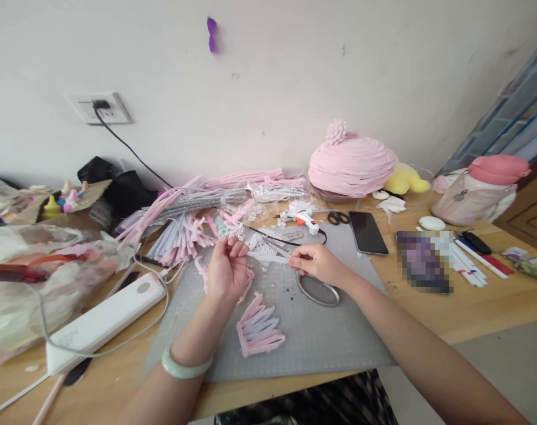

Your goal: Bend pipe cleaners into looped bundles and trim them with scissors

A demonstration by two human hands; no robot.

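Observation:
A pale lavender pipe cleaner (269, 258) stretches between my two hands above the grey cutting mat (348, 336). My left hand (228, 268), palm up with curled fingers, closes at its left end. At the right end, my right hand (319, 264) pinches it between thumb and fingertips. Below them on the mat lies a fan of looped pink and lavender pipe cleaners (260, 327). A metal-rimmed oval (318, 300) rests just under my right hand. Pink pipe cleaner pieces (201, 273) lie partly hidden behind my left hand.
Bundled pipe cleaners (184, 236) and small white beads crowd the back. A white glue gun (307, 219), black-handled scissors (338, 218) and a phone (368, 232) lie behind my right hand. Left is a white power strip (107, 321) with cables; right, a pink-lidded bottle (474, 192).

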